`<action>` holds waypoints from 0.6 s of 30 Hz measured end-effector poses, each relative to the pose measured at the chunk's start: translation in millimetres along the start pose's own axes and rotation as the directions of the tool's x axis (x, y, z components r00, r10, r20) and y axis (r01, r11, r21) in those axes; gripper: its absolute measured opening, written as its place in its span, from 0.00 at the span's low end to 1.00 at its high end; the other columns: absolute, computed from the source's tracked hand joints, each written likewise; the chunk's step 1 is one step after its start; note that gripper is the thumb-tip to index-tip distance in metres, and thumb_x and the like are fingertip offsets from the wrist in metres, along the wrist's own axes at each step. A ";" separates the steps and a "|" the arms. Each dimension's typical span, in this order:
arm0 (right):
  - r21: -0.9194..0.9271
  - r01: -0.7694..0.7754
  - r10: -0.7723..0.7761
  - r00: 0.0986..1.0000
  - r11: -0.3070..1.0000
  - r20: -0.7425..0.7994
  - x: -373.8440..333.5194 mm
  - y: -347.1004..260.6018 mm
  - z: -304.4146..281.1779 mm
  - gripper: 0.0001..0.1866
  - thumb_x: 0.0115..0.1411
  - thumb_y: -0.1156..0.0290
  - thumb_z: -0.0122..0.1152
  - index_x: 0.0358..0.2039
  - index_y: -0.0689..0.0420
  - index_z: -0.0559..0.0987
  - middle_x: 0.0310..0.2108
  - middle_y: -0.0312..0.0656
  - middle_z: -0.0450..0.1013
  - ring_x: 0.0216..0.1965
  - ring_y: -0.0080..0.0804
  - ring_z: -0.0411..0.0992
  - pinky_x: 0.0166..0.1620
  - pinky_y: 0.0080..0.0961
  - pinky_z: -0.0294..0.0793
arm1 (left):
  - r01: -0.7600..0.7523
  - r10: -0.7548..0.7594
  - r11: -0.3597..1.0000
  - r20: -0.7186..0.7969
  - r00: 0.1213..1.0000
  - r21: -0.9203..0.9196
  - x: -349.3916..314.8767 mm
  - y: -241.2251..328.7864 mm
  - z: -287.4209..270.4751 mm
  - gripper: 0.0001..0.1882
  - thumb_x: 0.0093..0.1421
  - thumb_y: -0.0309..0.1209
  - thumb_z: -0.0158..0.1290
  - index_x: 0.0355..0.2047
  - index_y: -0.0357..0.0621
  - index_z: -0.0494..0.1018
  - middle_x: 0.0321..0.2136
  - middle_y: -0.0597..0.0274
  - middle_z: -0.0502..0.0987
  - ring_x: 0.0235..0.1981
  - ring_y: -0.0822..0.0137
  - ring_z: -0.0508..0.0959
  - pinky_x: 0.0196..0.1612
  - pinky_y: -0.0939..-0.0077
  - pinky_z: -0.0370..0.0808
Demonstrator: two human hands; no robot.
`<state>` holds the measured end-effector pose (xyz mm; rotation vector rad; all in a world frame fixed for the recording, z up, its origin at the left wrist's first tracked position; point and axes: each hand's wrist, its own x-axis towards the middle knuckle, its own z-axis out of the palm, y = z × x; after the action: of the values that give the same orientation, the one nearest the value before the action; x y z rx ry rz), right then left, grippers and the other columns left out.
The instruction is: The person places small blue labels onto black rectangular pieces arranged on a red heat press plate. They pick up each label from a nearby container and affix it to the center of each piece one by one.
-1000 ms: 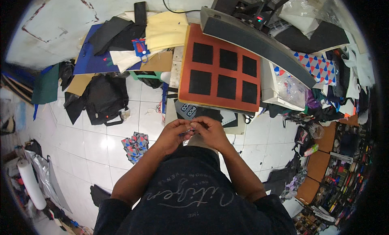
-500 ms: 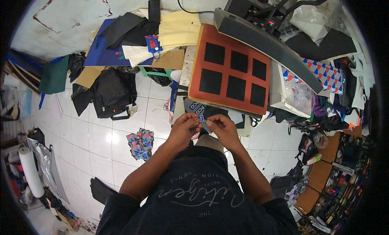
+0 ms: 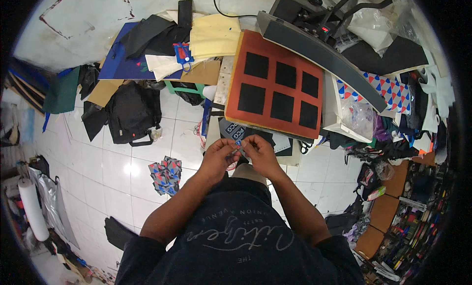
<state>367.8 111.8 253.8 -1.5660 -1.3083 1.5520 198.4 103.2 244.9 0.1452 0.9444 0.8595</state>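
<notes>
Fingertips of my left hand (image 3: 216, 159) pinch a small blue piece (image 3: 238, 143) with some white on it. From the other side, my right hand (image 3: 262, 156) closes thumb and fingers on the same piece. The fingers cover most of it, so its exact kind does not show. Just beyond my hands lie dark grey printed pieces (image 3: 230, 129). Above them is the orange pad (image 3: 270, 62) of an open heat press, with several black squares (image 3: 251, 97) laid out in two rows.
The press's raised upper plate (image 3: 322, 56) slants over the pad's far right side. A pile of patterned red, blue and grey pieces (image 3: 165, 175) lies on the tiled floor to the left, near a black backpack (image 3: 130, 112). Scissors (image 3: 305, 147) rest right of my hands.
My hands have come closer together, and the fingers now cover more of the blue piece. The whole view has shifted slightly.
</notes>
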 end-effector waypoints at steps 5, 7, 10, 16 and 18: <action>-0.309 0.094 -0.101 0.995 0.946 -0.008 42.6 -2.7 -44.0 0.12 0.61 0.64 0.56 0.36 0.62 0.76 0.32 0.45 0.75 0.34 0.31 0.72 0.41 0.30 0.71 | -0.009 0.008 1.000 -0.071 0.997 -0.009 -2.2 2.8 -9.1 0.09 0.59 0.26 0.52 0.40 0.39 0.68 0.33 0.61 0.72 0.34 0.69 0.73 0.38 0.78 0.72; -0.494 0.105 -0.112 0.994 0.863 0.016 67.2 -18.8 -68.4 0.12 0.60 0.64 0.56 0.35 0.61 0.76 0.32 0.46 0.74 0.34 0.36 0.73 0.40 0.32 0.70 | -0.015 0.013 1.000 -0.081 0.997 -0.019 -2.5 -0.1 -21.4 0.10 0.59 0.26 0.52 0.41 0.38 0.68 0.34 0.60 0.72 0.35 0.67 0.73 0.39 0.77 0.71; -0.627 0.186 -0.146 0.983 0.757 0.115 100.5 -22.0 -88.6 0.12 0.60 0.64 0.55 0.33 0.61 0.77 0.31 0.47 0.73 0.35 0.40 0.73 0.40 0.34 0.70 | -0.048 0.046 0.999 -0.114 0.992 -0.021 -4.8 -5.6 -39.2 0.11 0.59 0.25 0.52 0.41 0.37 0.67 0.35 0.59 0.71 0.37 0.67 0.73 0.41 0.77 0.72; -0.658 0.195 -0.119 0.980 0.727 0.160 127.7 -0.5 -93.7 0.12 0.60 0.62 0.56 0.31 0.59 0.75 0.30 0.42 0.69 0.31 0.33 0.68 0.35 0.30 0.67 | -0.027 0.011 0.997 -0.215 0.976 -0.072 -12.5 -3.7 -59.9 0.11 0.59 0.25 0.52 0.41 0.37 0.67 0.35 0.58 0.72 0.37 0.66 0.73 0.42 0.79 0.73; -0.671 0.219 -0.177 0.975 0.708 0.131 129.5 0.6 -91.8 0.12 0.60 0.63 0.57 0.30 0.59 0.75 0.30 0.41 0.69 0.31 0.34 0.68 0.36 0.31 0.67 | -0.041 0.024 0.997 -0.251 0.968 -0.062 -14.1 -1.6 -60.3 0.09 0.59 0.25 0.52 0.39 0.38 0.67 0.34 0.59 0.72 0.33 0.67 0.74 0.37 0.79 0.73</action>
<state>436.3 250.0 216.4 -1.7072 -2.1786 1.0150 149.4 77.5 217.0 -0.0064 1.1496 0.9534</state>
